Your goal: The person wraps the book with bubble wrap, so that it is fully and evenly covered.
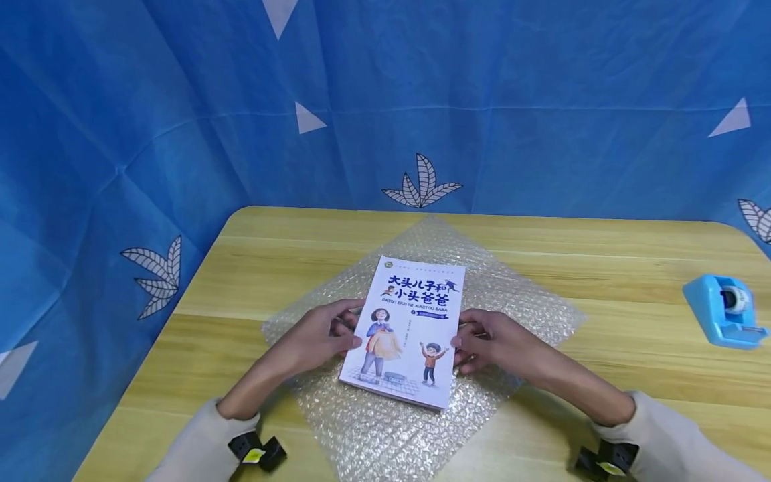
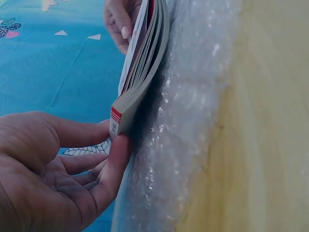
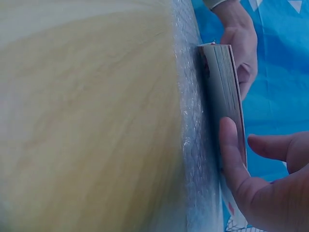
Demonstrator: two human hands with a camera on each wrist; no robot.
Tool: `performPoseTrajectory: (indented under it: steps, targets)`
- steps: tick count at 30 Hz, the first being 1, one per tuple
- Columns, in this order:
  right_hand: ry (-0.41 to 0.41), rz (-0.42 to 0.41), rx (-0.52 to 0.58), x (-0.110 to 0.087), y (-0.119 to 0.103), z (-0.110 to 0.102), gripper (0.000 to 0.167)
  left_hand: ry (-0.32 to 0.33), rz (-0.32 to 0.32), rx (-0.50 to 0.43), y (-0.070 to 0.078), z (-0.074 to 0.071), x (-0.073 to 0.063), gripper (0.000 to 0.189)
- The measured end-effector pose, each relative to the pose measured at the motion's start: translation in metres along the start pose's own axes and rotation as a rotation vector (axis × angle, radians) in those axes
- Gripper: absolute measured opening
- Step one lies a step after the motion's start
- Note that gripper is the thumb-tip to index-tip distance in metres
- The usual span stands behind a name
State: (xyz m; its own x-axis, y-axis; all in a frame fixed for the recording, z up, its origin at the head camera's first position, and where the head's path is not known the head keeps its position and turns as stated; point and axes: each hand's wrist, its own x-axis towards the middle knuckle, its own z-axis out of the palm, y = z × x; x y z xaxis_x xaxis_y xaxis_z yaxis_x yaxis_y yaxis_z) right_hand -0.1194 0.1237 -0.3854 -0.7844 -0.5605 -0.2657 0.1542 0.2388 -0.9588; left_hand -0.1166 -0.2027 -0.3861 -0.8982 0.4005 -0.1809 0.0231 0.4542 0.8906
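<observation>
Basically pinches the book (image 1: 405, 333) by 2 opposite edges with left fingers (image 1: 347, 344) and right fingers (image 1: 474, 343), prob for steadiness, over bubble wrap (image 1: 397, 442) just below those fingers.

At 3 o'clock in the head view, a light-blue tape dispenser (image 1: 711, 309) was seen on the yellowish wood-grain table (image 1: 632, 268), with a small roll (image 1: 735, 299) seated in it. The table's far edge was backed, from 9 through 12 to 3 o'clock, by a creased blue cloth (image 1: 542, 73). Leaf prints (image 1: 426, 175) were borne by the cloth near 1 and 9 o'clock; another, at 3, was cut off by the view's edge. Pale triangles (image 1: 308, 120) were also shown, two of them toward 11 o'clock.
</observation>
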Motion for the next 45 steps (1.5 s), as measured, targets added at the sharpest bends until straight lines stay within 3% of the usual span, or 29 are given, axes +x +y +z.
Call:
performPoseTrajectory:
  steps: [8, 15, 17, 22, 26, 30, 35, 45]
  targets:
    - [-0.011, 0.008, -0.034, -0.002, 0.002, -0.002, 0.041, -0.011, -0.018, 0.061, 0.002, -0.001, 0.002, 0.062]
    - [0.027, -0.017, -0.152, -0.005, 0.002, -0.004, 0.044, -0.005, 0.008, 0.165, 0.003, -0.002, 0.002, 0.062]
    - [0.064, -0.040, -0.235, -0.006, 0.001, -0.004, 0.044, 0.011, 0.018, 0.209, 0.002, -0.001, 0.002, 0.061]
    - [0.240, -0.168, -0.591, -0.013, -0.002, -0.001, 0.047, 0.056, 0.027, 0.287, 0.001, 0.000, 0.000, 0.059]
    - [0.309, -0.194, -0.766, -0.016, -0.002, 0.002, 0.064, 0.088, 0.019, 0.298, 0.002, -0.001, -0.002, 0.059]
    - [0.266, -0.128, -0.777, -0.017, -0.001, 0.004, 0.083, 0.113, -0.007, 0.298, 0.002, -0.003, -0.002, 0.071]
    - [0.220, -0.058, -0.781, -0.017, 0.001, 0.006, 0.091, 0.067, -0.019, 0.353, -0.003, -0.005, -0.001, 0.088]
    - [0.238, -0.075, -0.834, -0.015, 0.001, 0.010, 0.094, 0.022, 0.032, 0.456, -0.002, -0.001, 0.000, 0.087]
